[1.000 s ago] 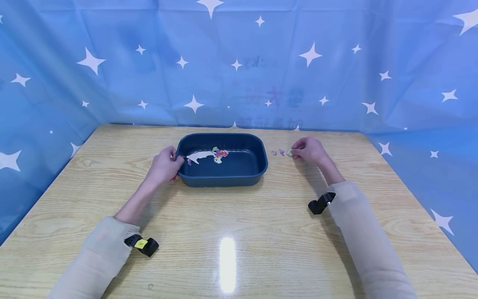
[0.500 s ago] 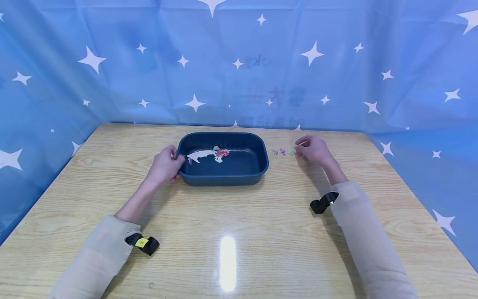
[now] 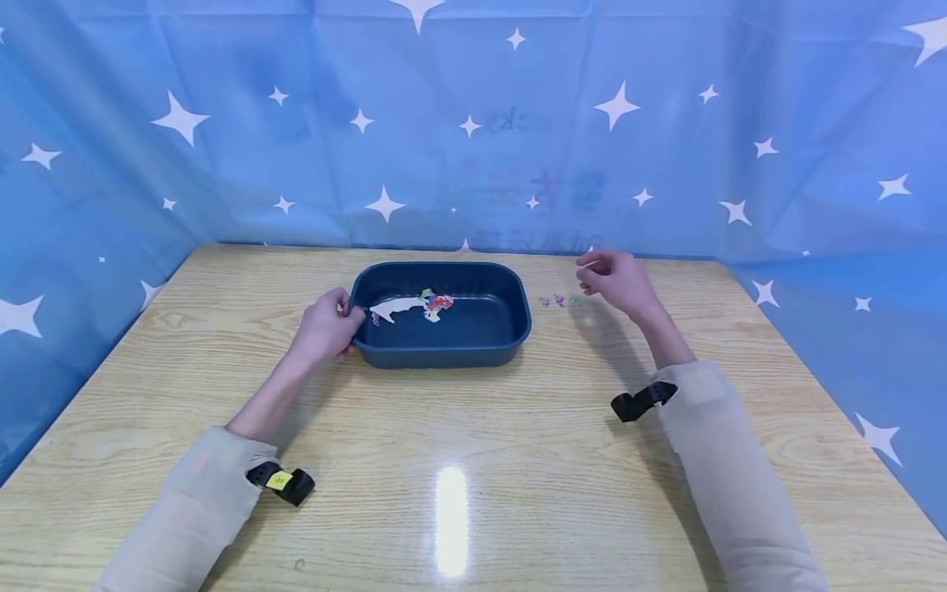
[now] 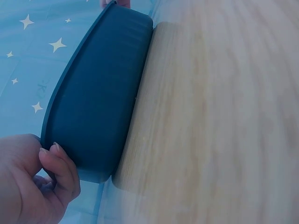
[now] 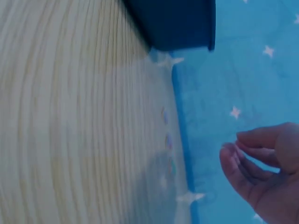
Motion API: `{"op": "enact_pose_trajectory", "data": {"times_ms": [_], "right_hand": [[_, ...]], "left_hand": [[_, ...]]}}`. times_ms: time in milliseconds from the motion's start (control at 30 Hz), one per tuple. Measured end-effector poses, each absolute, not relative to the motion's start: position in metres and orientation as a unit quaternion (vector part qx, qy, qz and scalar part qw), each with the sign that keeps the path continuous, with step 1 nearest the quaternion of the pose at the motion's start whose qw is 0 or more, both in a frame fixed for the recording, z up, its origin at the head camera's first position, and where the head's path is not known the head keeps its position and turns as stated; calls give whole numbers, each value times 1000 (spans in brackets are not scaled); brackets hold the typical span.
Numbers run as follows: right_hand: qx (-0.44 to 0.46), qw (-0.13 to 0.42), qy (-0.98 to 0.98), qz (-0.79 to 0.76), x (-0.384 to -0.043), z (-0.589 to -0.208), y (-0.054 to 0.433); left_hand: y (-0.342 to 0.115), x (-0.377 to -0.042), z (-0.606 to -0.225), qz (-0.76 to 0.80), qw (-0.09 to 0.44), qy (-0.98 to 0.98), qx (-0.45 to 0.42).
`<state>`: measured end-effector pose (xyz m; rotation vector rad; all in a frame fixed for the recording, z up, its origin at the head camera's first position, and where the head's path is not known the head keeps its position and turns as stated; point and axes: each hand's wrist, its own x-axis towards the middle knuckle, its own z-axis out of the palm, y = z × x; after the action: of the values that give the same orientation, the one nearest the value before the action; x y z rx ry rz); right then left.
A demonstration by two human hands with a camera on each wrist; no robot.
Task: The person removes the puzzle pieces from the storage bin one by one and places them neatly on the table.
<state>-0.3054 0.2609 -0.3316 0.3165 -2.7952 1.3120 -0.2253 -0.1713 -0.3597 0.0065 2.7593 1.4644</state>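
Note:
My left hand (image 3: 328, 327) grips the left rim of a dark blue plastic box (image 3: 444, 358); the left wrist view shows its fingers (image 4: 60, 168) curled at the box's end. Inside the box lie a white cut-out piece (image 3: 395, 307), a red and pale yellow one (image 3: 438, 304) and a small purple one by the left wall. My right hand (image 3: 617, 279) hovers behind and right of a row of tiny colourful pieces: a purple one (image 3: 544, 302), another purple one (image 3: 559, 300) and a green one (image 3: 575, 302). Its fingers are loosely curled, with nothing visible between them.
Both hands work over a pale wooden table (image 3: 370, 460). A blue curtain (image 3: 444, 164) with white stars hangs along the back and both sides. Each sleeve carries a small black camera, the right one (image 3: 642, 401) low over the table.
My right hand has drawn off the green piece and risen up and back, leaving that piece on the table. The left hand and the box have stayed in place.

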Motion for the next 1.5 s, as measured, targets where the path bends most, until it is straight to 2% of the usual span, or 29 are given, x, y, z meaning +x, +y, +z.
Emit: {"op": "enact_pose_trajectory", "data": {"times_ms": [467,900,1500], "right_hand": [[170,29,-890,423,-295,-315,198],[234,-20,-867,439,-293,-321,139],[238,-109,-900,349,-311,-342,84]], "left_hand": [[-172,-225,-358,463,10,886,2],[-173,-223,-356,464,14,886,-3],[-174,-226,-358,466,20,885,-3]]}}
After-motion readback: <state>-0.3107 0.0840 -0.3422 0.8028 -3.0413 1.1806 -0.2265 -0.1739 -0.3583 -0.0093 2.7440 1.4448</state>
